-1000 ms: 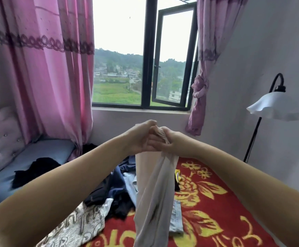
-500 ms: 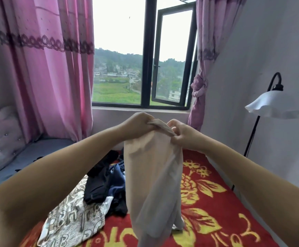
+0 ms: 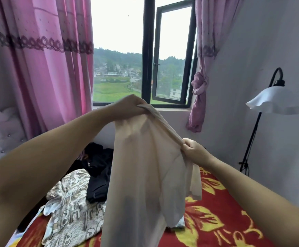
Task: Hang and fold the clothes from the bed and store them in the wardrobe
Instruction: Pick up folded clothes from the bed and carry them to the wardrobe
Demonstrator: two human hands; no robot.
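Two hands stretch a sheer beige garment (image 3: 145, 175) above the bed (image 3: 216, 220).
Left hand (image 3: 129, 107) and right hand (image 3: 192, 150) each pinch its top edge; letters on the printed top (image 3: 70, 214) are unreadable.

Both forearms (image 3: 56, 166) bare (no sleeves, watch or rings showing).

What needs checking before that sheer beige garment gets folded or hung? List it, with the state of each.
1. Left hand grips the top edge of the beige garment: ok.
2. Right hand pinches the same edge lower down: ok.
3. Edge pulled taut between the hands: ok.
4. Garment spread flat: not ok, its lower part hangs bunched.
5. Garment clear of the black clothes and the printed top on the red blanket: cannot tell, its hem leaves the frame.
6. Hanger or wardrobe at hand: cannot tell, neither is in view.
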